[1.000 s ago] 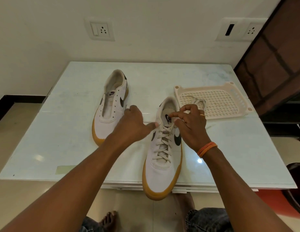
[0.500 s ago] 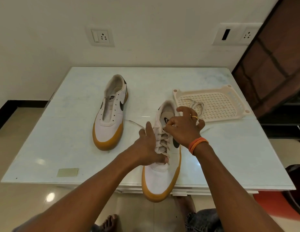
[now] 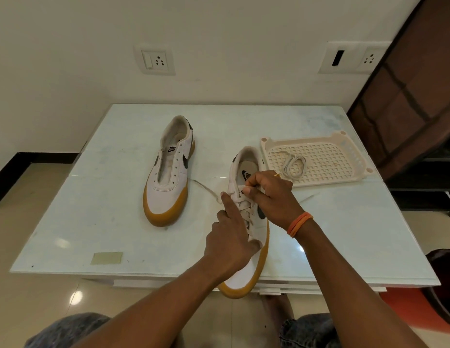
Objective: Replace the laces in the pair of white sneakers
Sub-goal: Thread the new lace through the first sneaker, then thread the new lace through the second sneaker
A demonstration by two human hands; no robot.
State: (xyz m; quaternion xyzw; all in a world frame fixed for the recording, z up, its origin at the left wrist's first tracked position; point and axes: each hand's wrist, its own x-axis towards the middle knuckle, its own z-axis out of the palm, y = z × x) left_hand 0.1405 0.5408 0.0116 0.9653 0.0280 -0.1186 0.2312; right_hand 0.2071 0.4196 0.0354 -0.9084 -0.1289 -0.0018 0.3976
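Note:
Two white sneakers with tan soles lie on the table. The left sneaker (image 3: pixel 170 172) has bare eyelets and no lace. The right sneaker (image 3: pixel 246 270) is laced, and its toe hangs over the front edge. My left hand (image 3: pixel 231 243) presses down on its lower laces, forefinger stretched along the eyelet row. My right hand (image 3: pixel 271 197) pinches the lace at the top eyelets by the tongue. A loose lace end (image 3: pixel 205 188) trails left onto the table. A coiled spare lace (image 3: pixel 294 167) lies in the tray.
A cream perforated plastic tray (image 3: pixel 344 146) sits at the back right of the glass-topped table (image 3: pixel 106 197). A strip of tape (image 3: pixel 107 257) is stuck near the front left edge. A dark wooden shelf (image 3: pixel 414 109) stands to the right, the wall behind.
My left hand let go of the lace end it pulled left and came down onto the lower laces. My right hand stayed at the top eyelets. The view tilted down a little.

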